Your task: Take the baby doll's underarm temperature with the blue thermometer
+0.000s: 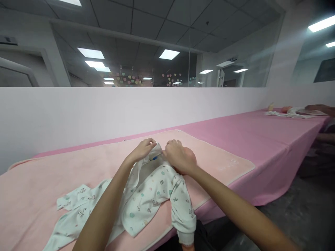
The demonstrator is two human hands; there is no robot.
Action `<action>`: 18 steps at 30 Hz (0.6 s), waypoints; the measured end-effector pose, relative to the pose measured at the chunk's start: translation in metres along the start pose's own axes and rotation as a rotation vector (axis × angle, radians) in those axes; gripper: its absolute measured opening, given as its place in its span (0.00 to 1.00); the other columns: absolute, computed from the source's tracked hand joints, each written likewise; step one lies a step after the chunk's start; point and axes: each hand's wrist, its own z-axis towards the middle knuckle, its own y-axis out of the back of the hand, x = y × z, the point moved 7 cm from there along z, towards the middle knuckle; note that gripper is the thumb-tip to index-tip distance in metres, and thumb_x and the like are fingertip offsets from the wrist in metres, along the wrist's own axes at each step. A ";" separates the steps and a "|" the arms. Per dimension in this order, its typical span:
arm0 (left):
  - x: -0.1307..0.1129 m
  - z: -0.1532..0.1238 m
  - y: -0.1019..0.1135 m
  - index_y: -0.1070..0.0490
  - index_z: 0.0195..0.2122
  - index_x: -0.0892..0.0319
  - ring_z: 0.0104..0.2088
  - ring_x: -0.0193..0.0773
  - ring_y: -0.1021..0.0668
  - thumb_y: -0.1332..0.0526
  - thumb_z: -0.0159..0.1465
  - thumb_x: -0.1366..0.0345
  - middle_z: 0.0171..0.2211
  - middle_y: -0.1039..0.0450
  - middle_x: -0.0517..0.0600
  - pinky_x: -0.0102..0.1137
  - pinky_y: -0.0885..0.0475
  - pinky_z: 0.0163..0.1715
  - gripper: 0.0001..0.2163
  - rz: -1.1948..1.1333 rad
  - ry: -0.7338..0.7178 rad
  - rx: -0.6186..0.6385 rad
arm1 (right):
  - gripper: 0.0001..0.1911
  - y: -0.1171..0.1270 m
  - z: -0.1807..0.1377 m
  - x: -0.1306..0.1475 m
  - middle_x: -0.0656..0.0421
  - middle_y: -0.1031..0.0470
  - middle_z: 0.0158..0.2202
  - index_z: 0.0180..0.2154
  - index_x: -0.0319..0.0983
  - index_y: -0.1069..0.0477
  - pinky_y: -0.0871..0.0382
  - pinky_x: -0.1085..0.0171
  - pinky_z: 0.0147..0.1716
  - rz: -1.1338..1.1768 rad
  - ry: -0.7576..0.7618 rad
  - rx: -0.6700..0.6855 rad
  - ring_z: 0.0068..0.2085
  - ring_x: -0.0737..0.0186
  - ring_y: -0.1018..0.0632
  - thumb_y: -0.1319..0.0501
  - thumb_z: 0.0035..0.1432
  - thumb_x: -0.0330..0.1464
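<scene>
A doll (191, 155) lay on a peach pad (65, 164) spread over the pink-covered worktop (235, 129), its head at two o'clock from the white printed garment (149, 195). The left hand (143, 150), at the garment's twelve o'clock, had its fingertips closed on a raised white edge of the cloth. The right hand (178, 157) lay against the doll's head and neck, fingers bent; whether it gripped anything could not be determined. A small blue item (155, 158) showed between the hands. One sleeve (181, 205) ran toward five o'clock, past the pad's near edge. Far off at two o'clock, another person's hand (315, 107) was at white cloth (298, 113).
</scene>
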 end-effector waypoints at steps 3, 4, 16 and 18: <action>0.000 0.000 -0.003 0.34 0.36 0.61 0.40 0.42 0.29 0.53 0.60 0.53 0.40 0.30 0.53 0.32 0.34 0.39 0.17 0.031 0.003 -0.013 | 0.19 0.039 -0.002 -0.029 0.47 0.27 0.30 0.25 0.32 0.29 0.38 0.53 0.39 -0.056 -0.117 -0.046 0.37 0.53 0.27 0.50 0.61 0.35; 0.000 0.001 -0.006 0.34 0.36 0.61 0.40 0.42 0.29 0.53 0.60 0.53 0.40 0.30 0.53 0.32 0.34 0.39 0.17 0.043 0.002 0.003 | 0.19 0.054 -0.002 -0.041 0.48 0.27 0.29 0.24 0.32 0.29 0.40 0.52 0.39 -0.075 -0.176 -0.081 0.36 0.52 0.27 0.50 0.61 0.34; -0.015 -0.020 -0.079 0.33 0.42 0.58 0.35 0.39 0.28 0.44 0.54 0.54 0.39 0.29 0.51 0.29 0.36 0.31 0.18 0.358 -0.038 0.660 | 0.21 0.094 -0.008 -0.065 0.60 0.28 0.23 0.23 0.36 0.26 0.40 0.66 0.32 0.845 -0.094 -0.373 0.32 0.63 0.28 0.42 0.51 0.47; -0.013 -0.021 -0.083 0.34 0.43 0.58 0.35 0.40 0.28 0.40 0.50 0.54 0.39 0.30 0.50 0.28 0.36 0.30 0.21 0.399 -0.032 0.708 | 0.20 0.089 -0.008 -0.061 0.59 0.26 0.25 0.23 0.37 0.26 0.39 0.65 0.36 0.934 -0.068 -0.362 0.35 0.61 0.27 0.41 0.50 0.47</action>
